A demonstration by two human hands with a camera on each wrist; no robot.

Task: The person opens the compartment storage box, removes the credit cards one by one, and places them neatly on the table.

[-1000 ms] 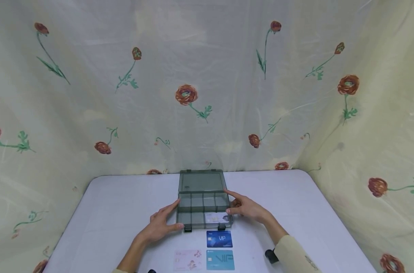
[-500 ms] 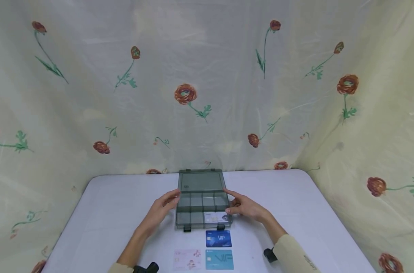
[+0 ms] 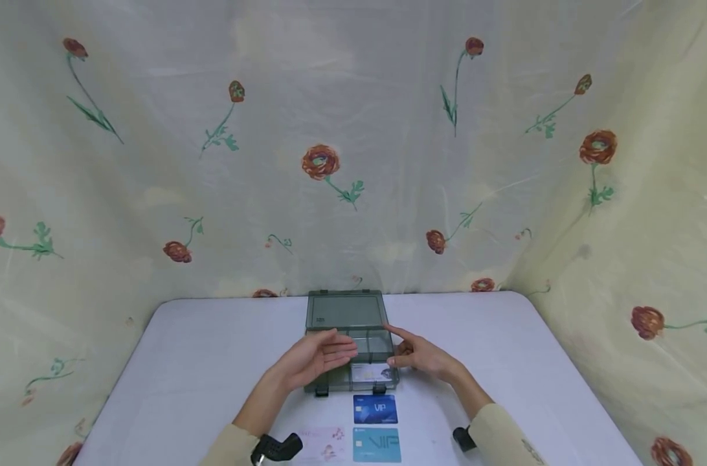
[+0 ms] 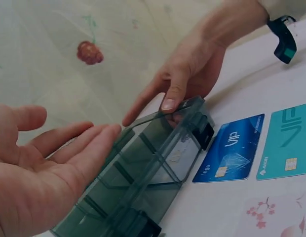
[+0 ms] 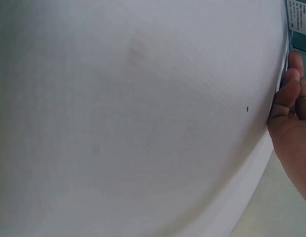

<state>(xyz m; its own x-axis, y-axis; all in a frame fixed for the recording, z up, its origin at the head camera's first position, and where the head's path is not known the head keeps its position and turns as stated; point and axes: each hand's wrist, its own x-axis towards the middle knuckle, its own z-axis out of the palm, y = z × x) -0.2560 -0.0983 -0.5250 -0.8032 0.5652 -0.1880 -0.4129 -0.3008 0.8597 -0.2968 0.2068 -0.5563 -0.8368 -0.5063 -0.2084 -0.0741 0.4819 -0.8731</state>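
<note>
A translucent grey-green compartment box [image 3: 344, 312] stands at the middle of the table's far side, its lid folded back flat. In its front right compartment lies a pale printed card [image 3: 370, 372]. My left hand [image 3: 311, 362] hovers over the left part of the box with nothing in it, palm turned inward and fingers straight. My right hand [image 3: 426, 358] grips the box's right side, its thumb on the rim and index finger stretched toward the hinge. The right hand's other fingers [image 5: 290, 91] are curled in the right wrist view.
In front of the box lie a dark blue VIP card [image 3: 375, 409], a teal VIP card [image 3: 377, 445] and a pale pink flowered card [image 3: 324, 435]. A flower-patterned curtain [image 3: 353, 226] encloses the white table [image 3: 213, 323] at the back and sides.
My left hand has left the box's left edge, turned its palm and moved right over the compartments. The right hand has kept its place on the right side.
</note>
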